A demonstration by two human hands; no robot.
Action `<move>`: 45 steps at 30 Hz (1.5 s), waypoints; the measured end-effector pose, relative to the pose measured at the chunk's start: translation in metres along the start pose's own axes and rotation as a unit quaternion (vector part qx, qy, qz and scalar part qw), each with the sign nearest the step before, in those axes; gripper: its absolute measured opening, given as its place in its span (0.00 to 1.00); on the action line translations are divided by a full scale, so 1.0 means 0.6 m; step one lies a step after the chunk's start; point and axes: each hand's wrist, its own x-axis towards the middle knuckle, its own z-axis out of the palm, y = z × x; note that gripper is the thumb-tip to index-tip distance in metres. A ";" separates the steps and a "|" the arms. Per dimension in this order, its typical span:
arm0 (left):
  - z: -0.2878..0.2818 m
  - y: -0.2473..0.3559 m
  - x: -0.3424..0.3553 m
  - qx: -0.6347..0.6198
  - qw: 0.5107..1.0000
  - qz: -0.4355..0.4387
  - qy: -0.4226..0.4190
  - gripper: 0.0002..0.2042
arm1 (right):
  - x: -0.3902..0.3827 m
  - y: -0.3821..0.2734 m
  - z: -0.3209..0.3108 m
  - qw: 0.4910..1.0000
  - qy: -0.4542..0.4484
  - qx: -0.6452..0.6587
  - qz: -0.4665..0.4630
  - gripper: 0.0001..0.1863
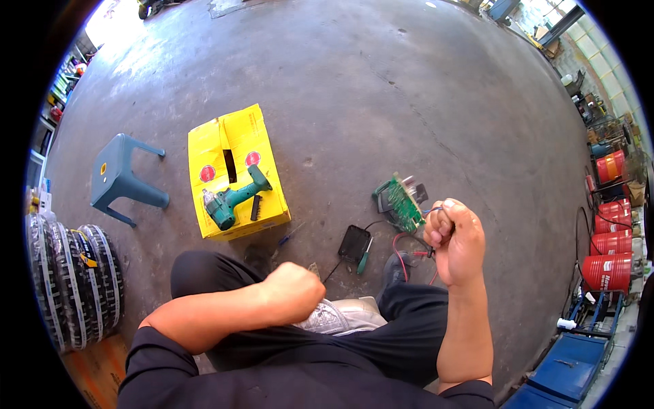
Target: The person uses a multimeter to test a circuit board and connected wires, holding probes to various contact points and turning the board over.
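My right hand (pixel 458 238) is raised at the right with its fingers closed around thin wires (pixel 440 210). Beside its fingertips is a green circuit board (pixel 407 206), tilted on edge, with dark parts behind it. Red and black cables (pixel 402 252) run below the board toward my shoe. My left hand (pixel 294 293) is closed in a fist over my lap; whatever it may hold is hidden. Between my legs lies a pale, crumpled cloth-like piece (pixel 344 317). On the floor ahead are a black open case (pixel 354 243) and a green-handled screwdriver (pixel 365 259).
A yellow cardboard box (pixel 246 146) stands ahead left, with a green cordless drill (pixel 231 201) and a small black bit holder (pixel 256 208) on top. Left of it is a blue stool (pixel 122 177). Wrapped tyres (pixel 71 279) stand at far left; red drums (pixel 608 273) line the right.
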 end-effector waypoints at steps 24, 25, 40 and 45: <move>-0.099 -0.005 0.029 -0.647 0.744 0.084 0.141 0.42 | -0.036 0.002 0.049 0.964 -0.158 -0.206 0.053 0.15; -0.087 -0.012 0.036 -0.691 0.705 0.109 0.114 0.40 | -0.034 0.007 0.040 0.963 -0.150 -0.214 0.064 0.12; -0.067 -0.006 0.043 -0.850 0.509 0.134 -0.013 0.34 | -0.027 0.029 0.064 0.900 -0.044 -0.368 -0.231 0.07; -0.066 -0.007 0.041 -0.879 0.453 0.143 -0.032 0.30 | -0.040 0.033 0.072 0.841 0.052 -0.438 -0.313 0.06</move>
